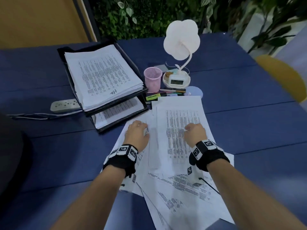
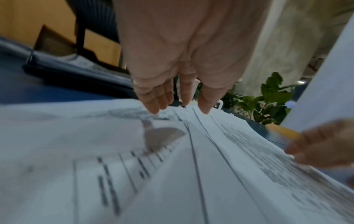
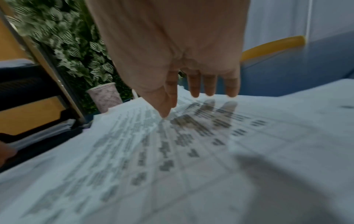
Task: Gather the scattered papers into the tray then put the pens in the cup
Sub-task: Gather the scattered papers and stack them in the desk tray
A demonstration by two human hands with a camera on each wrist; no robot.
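Papers [image 1: 182, 123] w/ unreadable print, both hands on top, highlighter [image 1: 153, 97] label illegible

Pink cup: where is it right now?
Head view: the pink mesh cup stands upright behind the scattered papers, between the black paper tray on its left and the white lamp base on its right.

Matt white printed papers [image 1: 181, 123] on a smooth matt blue table [image 1: 249, 130]; pink mesh cup [image 1: 152, 78]; black tray [image 1: 114, 107], white plastic-looking lamp [image 1: 181, 39].
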